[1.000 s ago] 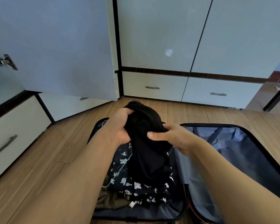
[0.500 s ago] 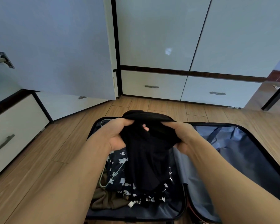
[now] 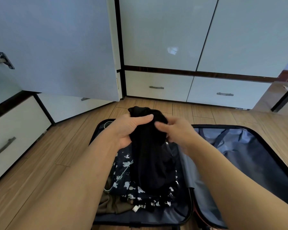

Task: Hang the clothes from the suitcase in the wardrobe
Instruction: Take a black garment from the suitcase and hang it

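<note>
An open black suitcase lies on the wooden floor in front of me, its blue-lined lid spread to the right. My left hand grips the bunched top of a black garment that hangs down into the case. My right hand holds the same garment from the right side, fingers curled against the cloth. Under it lie a dark garment with a white print, an olive one and a white hanger wire. The white wardrobe stands straight ahead.
One wardrobe door swings open at the left, above the floor beside the suitcase. Drawers with metal handles run along the wardrobe's base, and another drawer unit stands at the left. A dark door frame is at the far right.
Both hands have regathered the black garment: they drew close together on its top and lifted it slightly. The suitcase and the other clothes have not moved.
</note>
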Tool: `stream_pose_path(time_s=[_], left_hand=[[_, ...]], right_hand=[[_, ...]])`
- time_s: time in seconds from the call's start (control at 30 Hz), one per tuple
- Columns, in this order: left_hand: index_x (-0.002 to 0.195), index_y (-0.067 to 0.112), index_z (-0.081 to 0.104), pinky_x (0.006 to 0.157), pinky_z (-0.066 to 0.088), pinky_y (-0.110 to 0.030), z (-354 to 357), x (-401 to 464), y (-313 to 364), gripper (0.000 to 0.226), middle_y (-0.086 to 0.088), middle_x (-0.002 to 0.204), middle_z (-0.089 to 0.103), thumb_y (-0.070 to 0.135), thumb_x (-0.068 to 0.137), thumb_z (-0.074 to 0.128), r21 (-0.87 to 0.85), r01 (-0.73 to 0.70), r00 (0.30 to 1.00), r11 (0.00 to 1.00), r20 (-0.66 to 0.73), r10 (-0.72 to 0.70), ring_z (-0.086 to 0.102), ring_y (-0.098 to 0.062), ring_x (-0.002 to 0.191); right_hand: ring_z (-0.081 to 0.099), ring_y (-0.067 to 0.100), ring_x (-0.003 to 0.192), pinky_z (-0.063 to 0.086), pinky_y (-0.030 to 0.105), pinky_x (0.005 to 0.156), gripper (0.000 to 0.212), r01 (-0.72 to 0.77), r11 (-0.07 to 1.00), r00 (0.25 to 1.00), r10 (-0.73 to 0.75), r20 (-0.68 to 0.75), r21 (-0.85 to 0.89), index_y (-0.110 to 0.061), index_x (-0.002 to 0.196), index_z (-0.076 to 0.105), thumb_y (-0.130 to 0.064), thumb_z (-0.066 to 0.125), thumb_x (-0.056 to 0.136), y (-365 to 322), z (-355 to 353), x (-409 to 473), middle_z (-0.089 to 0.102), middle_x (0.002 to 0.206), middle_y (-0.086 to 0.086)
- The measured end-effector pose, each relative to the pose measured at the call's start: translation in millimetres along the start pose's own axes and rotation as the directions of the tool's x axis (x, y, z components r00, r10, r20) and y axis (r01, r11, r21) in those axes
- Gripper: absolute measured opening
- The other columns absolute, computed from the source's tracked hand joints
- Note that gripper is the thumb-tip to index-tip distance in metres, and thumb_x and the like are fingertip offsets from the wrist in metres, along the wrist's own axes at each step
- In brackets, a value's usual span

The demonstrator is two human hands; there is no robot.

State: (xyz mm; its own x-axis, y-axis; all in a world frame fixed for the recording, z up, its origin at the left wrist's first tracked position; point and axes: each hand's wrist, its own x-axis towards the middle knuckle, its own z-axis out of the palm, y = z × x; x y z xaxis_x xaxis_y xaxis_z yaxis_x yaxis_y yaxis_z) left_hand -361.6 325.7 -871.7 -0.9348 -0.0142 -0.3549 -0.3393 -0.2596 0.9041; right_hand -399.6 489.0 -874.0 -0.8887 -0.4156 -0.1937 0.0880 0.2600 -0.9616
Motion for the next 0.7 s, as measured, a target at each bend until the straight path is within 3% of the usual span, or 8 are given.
stream_pose_path(time_s=[0.13, 0.27, 0.3, 0.4, 0.47, 0.57, 0.63, 0.7], left_hand=[[0.119, 0.015, 0.063, 0.094, 0.051, -0.038, -21, -3, -14, 0.056, -0.003, 0.111, 0.072, 0.006, 0.067, 0.084, 0.409, 0.054, 0.983, 0.911, 0.139, -0.120, 0.068, -0.022, 0.104], [0.111, 0.018, 0.065, 0.081, 0.051, -0.030, -41, 2, -43, 0.024, 0.000, 0.096, 0.070, 0.020, 0.088, 0.067, 0.855, 0.223, 0.966, 0.469, -0.130, -0.223, 0.064, -0.016, 0.084], [0.112, 0.018, 0.065, 0.085, 0.050, -0.030, -46, 1, -48, 0.021, 0.000, 0.101, 0.070, 0.025, 0.093, 0.060, 0.860, 0.237, 0.966, 0.452, -0.161, -0.201, 0.064, -0.017, 0.088], [0.113, 0.018, 0.066, 0.104, 0.044, -0.037, -51, -3, -44, 0.021, 0.002, 0.111, 0.071, 0.021, 0.099, 0.051, 0.532, 0.122, 0.992, 0.838, -0.090, -0.087, 0.065, -0.015, 0.107], [0.118, 0.012, 0.063, 0.101, 0.047, -0.041, -41, -6, -29, 0.025, -0.003, 0.114, 0.071, 0.016, 0.101, 0.045, 0.185, 0.006, 1.000, 0.983, -0.005, -0.005, 0.066, -0.019, 0.109], [0.121, 0.008, 0.060, 0.091, 0.052, -0.044, -12, -10, -7, 0.031, -0.012, 0.117, 0.068, 0.023, 0.102, 0.041, -0.067, -0.080, 0.993, 0.995, 0.082, 0.086, 0.065, -0.027, 0.110], [0.125, 0.009, 0.057, 0.086, 0.053, -0.045, 8, -12, 4, 0.033, -0.014, 0.117, 0.067, 0.024, 0.100, 0.042, -0.164, -0.116, 0.982, 0.980, 0.129, 0.138, 0.065, -0.029, 0.108], [0.128, 0.011, 0.055, 0.088, 0.054, -0.045, 18, -10, 10, 0.036, -0.014, 0.120, 0.066, 0.022, 0.093, 0.054, -0.212, -0.153, 0.970, 0.965, 0.154, 0.188, 0.065, -0.029, 0.109]], right_hand=[[0.065, 0.012, 0.075, 0.055, 0.025, 0.066, 0.011, 0.201, 0.873, 0.908, 0.005, -0.419, 0.445, -0.018, 0.088, 0.064, -0.017, 0.056, 0.096, -13, -24, 9, 0.068, 0.083, 0.000], [0.054, 0.007, 0.060, 0.048, 0.020, 0.059, 0.016, 0.482, 0.719, 0.762, -0.061, -0.645, 0.502, -0.021, 0.086, 0.056, -0.021, 0.049, 0.100, -24, -56, 9, 0.058, 0.076, -0.005], [0.057, 0.007, 0.061, 0.050, 0.020, 0.062, 0.015, 0.489, 0.709, 0.763, -0.065, -0.643, 0.509, -0.020, 0.088, 0.055, -0.022, 0.047, 0.101, -24, -61, 8, 0.059, 0.080, -0.003], [0.069, 0.018, 0.091, 0.053, 0.029, 0.089, 0.012, 0.214, 0.893, 0.886, -0.006, -0.464, 0.397, -0.014, 0.095, 0.057, -0.024, 0.052, 0.099, -15, -61, 5, 0.065, 0.102, 0.010], [0.061, 0.031, 0.113, 0.048, 0.042, 0.101, 0.034, -0.083, 0.975, 0.962, 0.132, -0.238, 0.204, -0.007, 0.115, 0.058, -0.030, 0.064, 0.090, -4, -55, 0, 0.064, 0.118, 0.019], [0.062, 0.018, 0.108, 0.052, 0.039, 0.094, 0.067, -0.263, 0.957, 0.956, 0.275, 0.097, -0.121, -0.018, 0.123, 0.055, -0.039, 0.084, 0.066, 4, -34, -10, 0.066, 0.114, 0.002], [0.062, 0.013, 0.107, 0.051, 0.037, 0.094, 0.056, -0.193, 0.932, 0.929, 0.274, 0.248, -0.305, -0.023, 0.116, 0.060, -0.034, 0.085, 0.066, 3, -15, -11, 0.068, 0.110, -0.006], [0.066, 0.017, 0.098, 0.053, 0.036, 0.089, 0.033, -0.102, 0.942, 0.979, 0.152, 0.135, -0.319, -0.018, 0.110, 0.066, -0.024, 0.076, 0.080, 0, -4, -7, 0.071, 0.102, -0.002]])
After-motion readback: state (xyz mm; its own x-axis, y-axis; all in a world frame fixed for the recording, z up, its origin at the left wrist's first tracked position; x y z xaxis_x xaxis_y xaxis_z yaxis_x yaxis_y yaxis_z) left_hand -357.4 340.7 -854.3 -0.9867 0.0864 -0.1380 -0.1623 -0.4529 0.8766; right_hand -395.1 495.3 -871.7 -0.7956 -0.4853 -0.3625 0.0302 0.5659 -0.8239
